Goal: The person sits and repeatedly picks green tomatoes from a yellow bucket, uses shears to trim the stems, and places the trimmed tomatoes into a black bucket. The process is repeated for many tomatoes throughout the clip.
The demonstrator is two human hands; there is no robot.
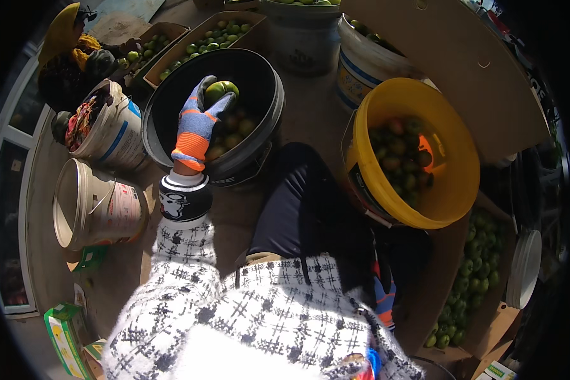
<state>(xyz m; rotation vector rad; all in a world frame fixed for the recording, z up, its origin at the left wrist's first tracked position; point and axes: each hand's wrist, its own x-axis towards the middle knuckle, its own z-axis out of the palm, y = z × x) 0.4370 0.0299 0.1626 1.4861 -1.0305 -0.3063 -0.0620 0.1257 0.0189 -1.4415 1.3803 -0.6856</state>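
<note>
My left hand [194, 118], in a blue-grey and orange work glove, grips a green tomato [222, 93] above the mouth of a black bucket [273, 102]. Reddish and green tomatoes [233, 128] lie in the bottom of that bucket, partly in shade. My right hand [384, 299], gloved alike, hangs low beside my thigh; shadow and my sleeve hide most of it. A thin red and pale object [375, 266] shows close to its fingers, and whether the hand holds it is unclear. To the right, a yellow bucket [449, 190] tilts towards me with red and green tomatoes [401, 159] inside.
Green tomatoes [475, 280] fill a cardboard box at the right. Further cardboard boxes [254, 20] and white buckets [304, 42] stand ahead. An off-white bucket [123, 204] lies tipped at the left. Another person [71, 61] is at upper left, near a bucket of cloth [116, 128].
</note>
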